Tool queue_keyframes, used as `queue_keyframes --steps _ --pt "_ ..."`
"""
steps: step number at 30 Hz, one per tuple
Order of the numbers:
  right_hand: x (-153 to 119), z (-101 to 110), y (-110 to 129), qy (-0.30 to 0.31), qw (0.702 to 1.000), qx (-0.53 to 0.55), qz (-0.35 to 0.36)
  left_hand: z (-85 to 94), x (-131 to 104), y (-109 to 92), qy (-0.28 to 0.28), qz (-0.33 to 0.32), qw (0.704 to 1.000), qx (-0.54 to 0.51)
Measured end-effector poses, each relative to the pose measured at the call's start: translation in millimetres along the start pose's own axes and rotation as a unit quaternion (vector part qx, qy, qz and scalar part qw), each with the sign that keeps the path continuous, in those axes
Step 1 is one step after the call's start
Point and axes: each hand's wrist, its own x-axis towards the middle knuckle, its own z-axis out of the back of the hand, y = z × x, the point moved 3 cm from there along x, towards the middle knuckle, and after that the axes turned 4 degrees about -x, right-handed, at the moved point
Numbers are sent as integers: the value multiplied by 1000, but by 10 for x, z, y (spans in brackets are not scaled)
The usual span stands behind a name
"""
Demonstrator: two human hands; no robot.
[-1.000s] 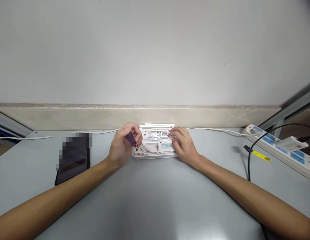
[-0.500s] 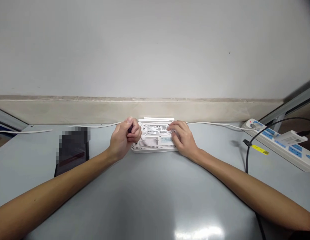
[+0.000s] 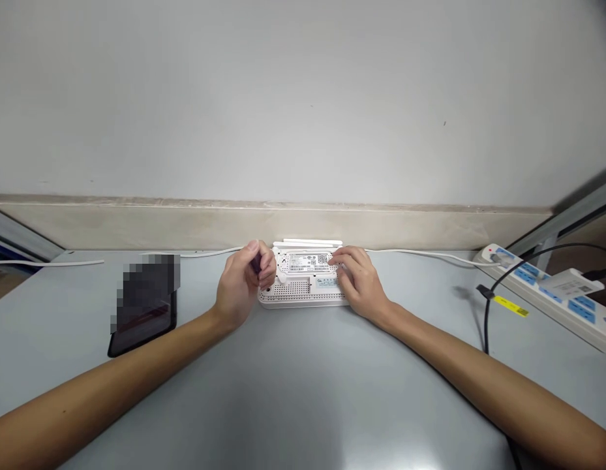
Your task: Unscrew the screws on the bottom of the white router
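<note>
A white router (image 3: 293, 301) lies with its vented, labelled underside up, its antennas (image 3: 307, 244) along the back edge. My left hand (image 3: 246, 277) is closed at the router's left end, its fingers curled round something dark that I cannot make out. A small white piece (image 3: 283, 267) shows beside those fingers, over the router. My right hand (image 3: 361, 281) rests on the router's right end, its fingers apart and touching the printed label (image 3: 305, 262).
A black phone (image 3: 146, 326), partly pixelated, lies on the grey table (image 3: 283, 391) at the left. White cables (image 3: 420, 254) run along the wall. At the right are a power strip (image 3: 584, 323), a white adapter (image 3: 569, 284) and a black cable (image 3: 486, 326) with a yellow tag (image 3: 511, 306).
The whole view has shifted, so the table and router appear slightly lower. My left hand has turned a little at the wrist; my right hand stays on the router.
</note>
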Motion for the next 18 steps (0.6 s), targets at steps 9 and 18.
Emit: queue_keyframes --steps 9,18 --pt "2 -2 -4 3 1000 0 -2 -62 -86 -37 -87 -3 996 -1" --pt "4 5 6 4 1000 0 -2 98 217 -23 183 115 975 -53"
